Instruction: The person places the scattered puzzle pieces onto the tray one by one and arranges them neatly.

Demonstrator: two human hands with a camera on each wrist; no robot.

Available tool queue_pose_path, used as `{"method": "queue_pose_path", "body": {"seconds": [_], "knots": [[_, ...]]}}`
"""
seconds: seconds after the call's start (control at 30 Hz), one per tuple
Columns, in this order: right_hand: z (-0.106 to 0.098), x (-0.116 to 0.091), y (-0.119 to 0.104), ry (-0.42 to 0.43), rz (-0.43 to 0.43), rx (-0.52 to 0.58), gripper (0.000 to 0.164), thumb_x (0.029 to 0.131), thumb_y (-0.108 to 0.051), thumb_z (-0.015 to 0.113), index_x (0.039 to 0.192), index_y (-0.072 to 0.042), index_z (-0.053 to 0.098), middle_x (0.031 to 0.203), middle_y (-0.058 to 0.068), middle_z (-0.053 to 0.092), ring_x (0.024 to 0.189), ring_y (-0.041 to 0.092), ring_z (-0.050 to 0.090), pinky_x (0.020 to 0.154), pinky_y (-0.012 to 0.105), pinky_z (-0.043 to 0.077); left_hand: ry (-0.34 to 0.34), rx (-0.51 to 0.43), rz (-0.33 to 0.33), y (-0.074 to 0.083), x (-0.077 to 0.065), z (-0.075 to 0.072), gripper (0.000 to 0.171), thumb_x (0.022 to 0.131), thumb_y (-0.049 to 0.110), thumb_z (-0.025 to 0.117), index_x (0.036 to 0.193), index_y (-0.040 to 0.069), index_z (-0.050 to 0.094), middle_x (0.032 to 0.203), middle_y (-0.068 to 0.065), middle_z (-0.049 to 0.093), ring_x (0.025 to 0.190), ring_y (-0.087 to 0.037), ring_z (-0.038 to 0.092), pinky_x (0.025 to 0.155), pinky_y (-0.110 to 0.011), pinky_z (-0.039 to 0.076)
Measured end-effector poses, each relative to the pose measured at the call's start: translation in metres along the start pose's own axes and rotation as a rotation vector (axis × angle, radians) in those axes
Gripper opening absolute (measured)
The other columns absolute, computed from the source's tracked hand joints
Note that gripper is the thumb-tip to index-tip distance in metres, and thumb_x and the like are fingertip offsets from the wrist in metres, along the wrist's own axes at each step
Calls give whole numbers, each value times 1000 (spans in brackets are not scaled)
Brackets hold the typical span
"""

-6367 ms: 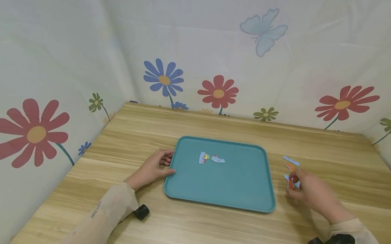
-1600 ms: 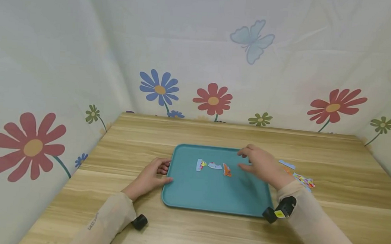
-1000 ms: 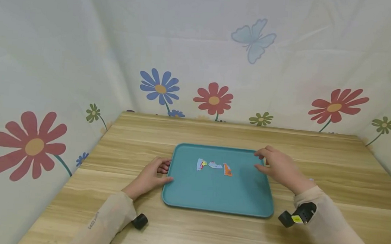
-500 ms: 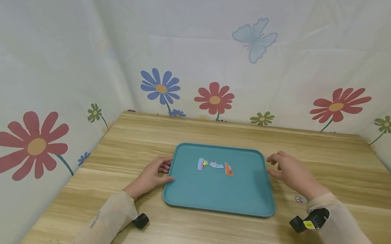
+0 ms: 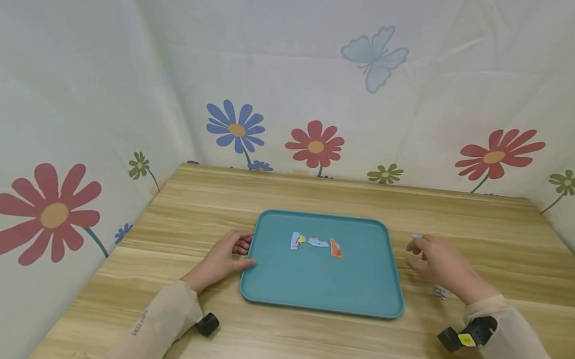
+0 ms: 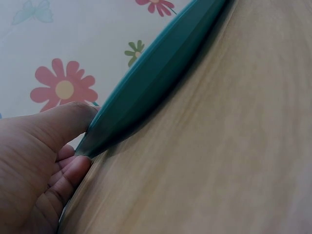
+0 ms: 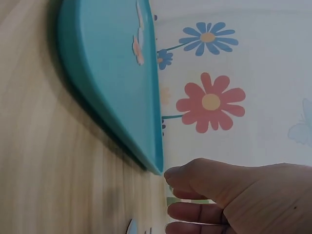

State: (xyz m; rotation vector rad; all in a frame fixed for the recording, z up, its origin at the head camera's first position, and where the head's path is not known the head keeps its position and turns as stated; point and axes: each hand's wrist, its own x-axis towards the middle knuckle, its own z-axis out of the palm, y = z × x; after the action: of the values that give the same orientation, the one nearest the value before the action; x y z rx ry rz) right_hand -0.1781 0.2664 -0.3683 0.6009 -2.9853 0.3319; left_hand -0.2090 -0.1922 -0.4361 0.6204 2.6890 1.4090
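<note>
The turquoise tray lies flat on the wooden table. On it, three small printed paper-like pieces form a loose row: a light-blue one with yellow and red, a pale-blue one and an orange one. My left hand holds the tray's left edge, thumb at the rim and fingers bent against the side. Right of the tray, my right hand hovers with loosely bent fingers and nothing between them. Beside it show a light-blue piece and a multicoloured piece; the hand hides what lies beneath.
A pale cloth printed with flowers and a butterfly hangs behind and beside the wooden table. A black wrist device sits on the right sleeve, and a black camera is at the left wrist.
The orange piece, earlier pinched in my right hand beside the tray, now lies on the tray. My right hand has since drawn back rightward over the loose pieces. The left hand keeps its place.
</note>
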Motion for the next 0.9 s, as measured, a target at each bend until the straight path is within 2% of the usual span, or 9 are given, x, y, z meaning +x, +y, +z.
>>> {"method": "queue_pose_path", "body": {"seconds": [0.33,0.67,0.9], "knots": [[4,-8,14,-24,31,39,24,81,-14,74,98,0,65,92,12,62,80,26,61,66,40,54,-2,-3,-5,2,-1,-1,64,80,10,78,133,-8,46,116,-19,53,100,-23,57,88,-30,54],[9,-15,22,-7,52,9,19,82,-16,73,93,-3,65,87,10,62,76,24,62,64,40,54,1,-1,-10,3,0,0,64,80,10,77,133,-8,46,116,-19,53,100,-23,57,88,-30,54],[9,-17,24,-49,109,-7,21,81,-16,74,93,-2,65,88,11,63,77,24,62,64,42,54,2,-5,-5,2,0,0,64,80,10,78,132,-9,46,115,-19,53,100,-23,56,87,-30,54]]}}
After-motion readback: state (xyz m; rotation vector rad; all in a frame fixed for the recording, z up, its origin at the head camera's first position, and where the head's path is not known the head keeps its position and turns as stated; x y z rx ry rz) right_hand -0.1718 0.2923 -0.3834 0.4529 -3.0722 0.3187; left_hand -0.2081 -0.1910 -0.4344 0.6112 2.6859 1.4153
